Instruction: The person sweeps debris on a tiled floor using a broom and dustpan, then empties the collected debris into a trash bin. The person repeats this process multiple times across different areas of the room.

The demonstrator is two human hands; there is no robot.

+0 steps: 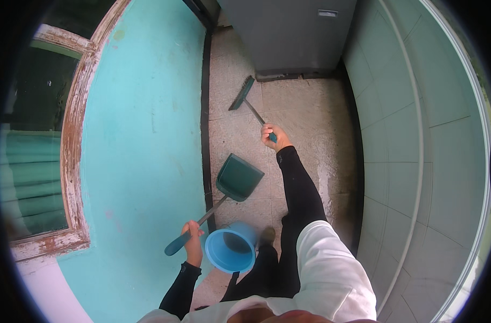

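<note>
My left hand (194, 238) grips the handle of a dark green dustpan (240, 177), whose pan is low over the tiled floor beside the left wall. Its blue grip end sticks out behind the hand. My right hand (275, 137) is closed around the short handle of a broom (242, 93) with a green head and dark bristles. The broom head is farther off, between the wall and the grey cabinet-like unit, its bristles facing left. A light blue plastic bucket (230, 250) stands near my left hand and my feet, with something dark inside that I cannot make out.
A turquoise wall (148, 133) with a worn wooden window frame (73, 153) bounds the left side. At the far end stands a grey metal unit (294, 36). A tiled wall (391, 153) with a white pipe (420, 145) runs along the right. The floor (298, 101) looks wet at right.
</note>
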